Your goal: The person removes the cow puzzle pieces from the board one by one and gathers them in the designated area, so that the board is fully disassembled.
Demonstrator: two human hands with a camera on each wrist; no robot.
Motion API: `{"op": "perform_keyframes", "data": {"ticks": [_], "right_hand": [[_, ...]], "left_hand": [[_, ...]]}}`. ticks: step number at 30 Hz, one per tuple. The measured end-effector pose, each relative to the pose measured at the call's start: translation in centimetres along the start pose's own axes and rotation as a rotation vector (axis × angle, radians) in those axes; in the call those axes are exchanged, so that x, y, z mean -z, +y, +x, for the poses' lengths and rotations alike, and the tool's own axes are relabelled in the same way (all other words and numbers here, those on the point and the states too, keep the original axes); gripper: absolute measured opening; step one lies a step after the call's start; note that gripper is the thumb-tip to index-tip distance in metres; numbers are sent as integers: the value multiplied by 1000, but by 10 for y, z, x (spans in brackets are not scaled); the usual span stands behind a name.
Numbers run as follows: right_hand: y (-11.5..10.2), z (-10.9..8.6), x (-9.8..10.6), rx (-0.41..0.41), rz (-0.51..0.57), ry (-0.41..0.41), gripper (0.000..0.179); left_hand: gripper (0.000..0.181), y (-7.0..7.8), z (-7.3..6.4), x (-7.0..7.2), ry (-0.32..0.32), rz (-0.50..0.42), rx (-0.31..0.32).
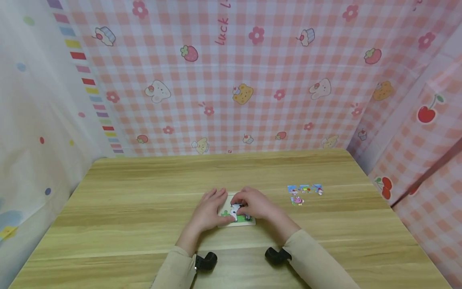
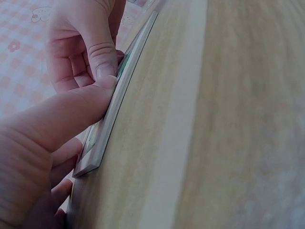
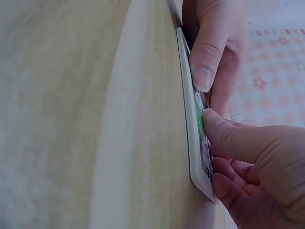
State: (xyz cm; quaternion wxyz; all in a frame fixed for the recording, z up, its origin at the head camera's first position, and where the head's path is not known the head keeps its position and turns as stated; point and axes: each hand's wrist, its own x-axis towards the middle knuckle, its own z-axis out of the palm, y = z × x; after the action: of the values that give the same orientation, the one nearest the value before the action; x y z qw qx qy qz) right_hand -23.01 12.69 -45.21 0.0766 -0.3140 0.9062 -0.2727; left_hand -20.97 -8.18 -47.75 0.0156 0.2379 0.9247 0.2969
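A small jigsaw puzzle board [image 1: 237, 224] with a pale frame lies flat on the table, showing a black-and-white animal on green. My left hand [image 1: 209, 210] rests along its left side, fingers stretched out and thumb pressing on the picture near the lower edge. From the right, my right hand [image 1: 254, 204] reaches over the board, its thumb and curled fingers pinching a puzzle piece [image 1: 236, 208] at the picture. The right wrist view shows the right thumb [image 3: 217, 124] low on the picture, close to the left thumb [image 3: 204, 76]. Fingers hide much of the piece.
Several loose puzzle pieces [image 1: 304, 189] lie on the wooden table [image 1: 144, 216] to the right, with a pink one [image 1: 297, 200] just in front of them. A checked curtain [image 1: 231, 112] hangs behind the table's back edge. Black wrist devices [image 1: 206, 261] sit on both sleeves.
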Motion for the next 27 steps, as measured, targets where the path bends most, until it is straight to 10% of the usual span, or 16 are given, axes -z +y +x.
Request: {"op": "perform_keyframes", "data": {"ticks": [27], "right_hand": [[-1,-1,-4,-33,45,58,23]], "left_hand": [[85,1,-1,0,7,-4,9]]}}
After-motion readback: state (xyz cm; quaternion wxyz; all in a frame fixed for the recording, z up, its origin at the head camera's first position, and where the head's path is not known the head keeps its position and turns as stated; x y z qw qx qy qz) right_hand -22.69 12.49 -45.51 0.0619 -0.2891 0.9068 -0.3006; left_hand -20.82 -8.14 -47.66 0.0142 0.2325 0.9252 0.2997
